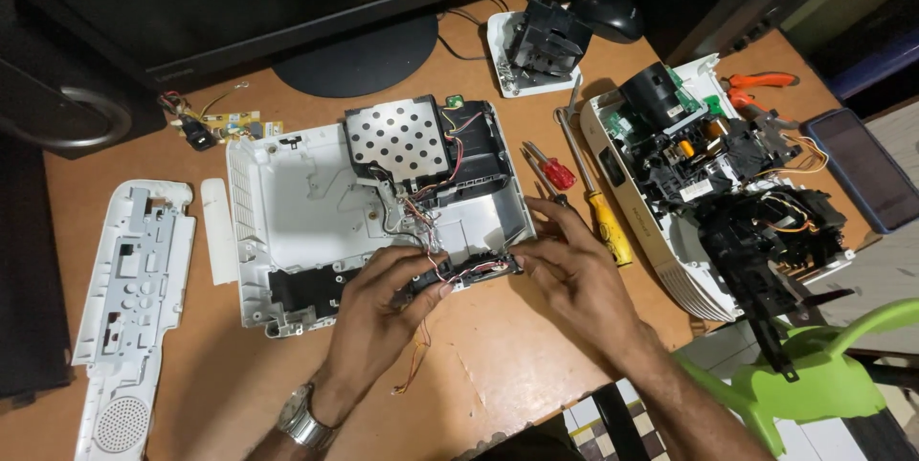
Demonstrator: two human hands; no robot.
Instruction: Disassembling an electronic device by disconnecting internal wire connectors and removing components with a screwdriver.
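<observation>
An opened white plastic device housing [306,202] lies on the brown desk, with a perforated metal shield [397,138] and loose coloured wires [421,217] inside. My left hand [383,303] and my right hand [570,265] both grip a narrow black part [469,271] at the housing's front edge, one hand at each end. Thin wires run from that part into the housing and hang over the desk toward me.
A second dismantled white device [708,193] sits at right beside orange pliers [756,86] and a dark phone [866,169]. Red [555,172] and yellow [608,226] screwdrivers lie between the housings. A white cover panel [129,308] lies left; a small circuit board [215,126], monitor stand [359,59] and green chair [814,365] surround.
</observation>
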